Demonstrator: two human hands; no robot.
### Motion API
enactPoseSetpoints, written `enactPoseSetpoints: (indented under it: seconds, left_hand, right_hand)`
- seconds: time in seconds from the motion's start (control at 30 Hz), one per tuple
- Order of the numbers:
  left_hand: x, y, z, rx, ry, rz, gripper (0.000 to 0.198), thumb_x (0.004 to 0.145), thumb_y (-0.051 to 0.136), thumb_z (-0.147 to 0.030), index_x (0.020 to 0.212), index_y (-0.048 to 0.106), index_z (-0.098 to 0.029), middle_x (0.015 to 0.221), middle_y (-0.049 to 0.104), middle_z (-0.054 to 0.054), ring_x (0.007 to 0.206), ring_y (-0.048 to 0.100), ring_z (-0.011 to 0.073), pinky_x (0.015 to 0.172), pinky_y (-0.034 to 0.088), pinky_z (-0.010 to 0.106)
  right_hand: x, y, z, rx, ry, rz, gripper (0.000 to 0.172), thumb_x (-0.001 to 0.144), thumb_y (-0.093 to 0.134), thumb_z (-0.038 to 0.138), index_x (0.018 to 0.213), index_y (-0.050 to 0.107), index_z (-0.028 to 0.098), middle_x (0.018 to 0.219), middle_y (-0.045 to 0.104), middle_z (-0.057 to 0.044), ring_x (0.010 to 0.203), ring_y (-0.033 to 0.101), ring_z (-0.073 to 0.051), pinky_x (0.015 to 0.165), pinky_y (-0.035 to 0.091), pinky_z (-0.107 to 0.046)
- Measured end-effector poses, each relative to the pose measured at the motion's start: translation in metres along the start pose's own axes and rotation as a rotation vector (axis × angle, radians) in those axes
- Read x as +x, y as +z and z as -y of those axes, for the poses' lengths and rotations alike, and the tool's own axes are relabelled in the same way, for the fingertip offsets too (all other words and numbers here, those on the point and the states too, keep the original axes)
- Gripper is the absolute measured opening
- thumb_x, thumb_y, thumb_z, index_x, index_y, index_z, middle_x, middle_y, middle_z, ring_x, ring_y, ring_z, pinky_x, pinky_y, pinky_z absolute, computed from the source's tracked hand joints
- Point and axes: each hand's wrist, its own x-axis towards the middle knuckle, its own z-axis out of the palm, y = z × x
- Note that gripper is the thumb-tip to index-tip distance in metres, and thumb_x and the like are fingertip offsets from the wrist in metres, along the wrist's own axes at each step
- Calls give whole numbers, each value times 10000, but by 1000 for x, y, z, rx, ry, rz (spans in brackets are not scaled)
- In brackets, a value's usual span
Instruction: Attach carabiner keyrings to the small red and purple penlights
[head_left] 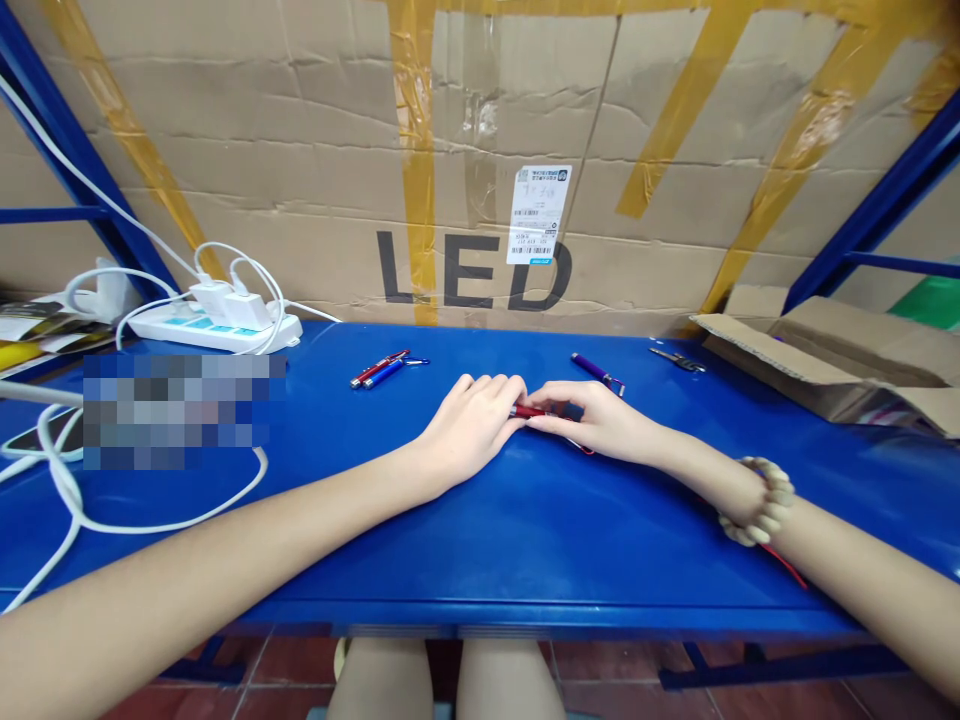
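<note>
Both my hands meet at the middle of the blue table (pixel 480 530). My left hand (pixel 472 420) and my right hand (pixel 600 418) pinch the two ends of a small red pen-shaped torch (pixel 529 411), which rests low on the table between them. Fingers of both hands are curled round it and hide most of it. A beaded bracelet (pixel 757 500) sits on my right wrist. A red and a blue torch (pixel 381 370) lie side by side beyond my left hand. A purple torch (pixel 595 371) lies beyond my right hand.
A white power strip (pixel 217 325) with plugs and white cables (pixel 150 520) occupies the left side. An open cardboard box (pixel 840 365) stands at the right. A dark metal tool (pixel 679 358) lies near it. A cardboard wall marked LED (pixel 472 270) closes the back.
</note>
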Motion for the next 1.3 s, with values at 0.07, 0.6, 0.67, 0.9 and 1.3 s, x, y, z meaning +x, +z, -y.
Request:
enactPoseSetpoints:
  seconds: [0.07, 0.6, 0.67, 0.9, 1.3]
  left_hand:
    - [0, 1, 1, -5, 0, -7, 153, 922, 371, -301, 960, 451, -176, 984, 591, 43, 883, 535, 196, 770, 338, 327]
    - [5, 2, 11, -800, -491, -191, 183, 853, 324, -249, 991, 437, -206, 856, 546, 13, 789, 521, 151, 735, 406, 296]
    - [6, 2, 13, -859, -524, -201, 184, 866, 311, -262, 975, 447, -203, 846, 544, 13, 757, 516, 142, 729, 405, 288]
    - [6, 3, 14, -915, -493, -227, 215, 893, 293, -315, 973, 457, -201, 864, 544, 22, 738, 511, 136, 725, 405, 281]
    - [7, 2, 13, -927, -515, -215, 198, 893, 296, -303, 954, 456, -202, 867, 539, 19, 710, 504, 125, 701, 398, 268]
  right_hand:
    - [0, 0, 0, -32, -32, -4, 309, 869, 475, 377, 1048, 629, 178, 966, 644, -66, 876, 599, -179, 785, 473, -316]
    - [0, 3, -4, -66, 43, -68, 318, 880, 449, 376, 1073, 625, 194, 1062, 646, -62, 969, 594, -185, 826, 472, -300]
    - [0, 2, -4, -82, 51, -74, 317, 871, 463, 397, 1037, 643, 196, 1028, 659, -57, 943, 604, -188, 813, 472, -298]
    - [0, -1, -5, -122, 78, -64, 314, 846, 491, 446, 984, 662, 222, 988, 679, -42, 909, 622, -199, 775, 478, -298]
    - [0, -2, -5, -167, 151, -84, 330, 846, 483, 468, 979, 676, 236, 1025, 690, -19, 940, 625, -208, 814, 467, -305]
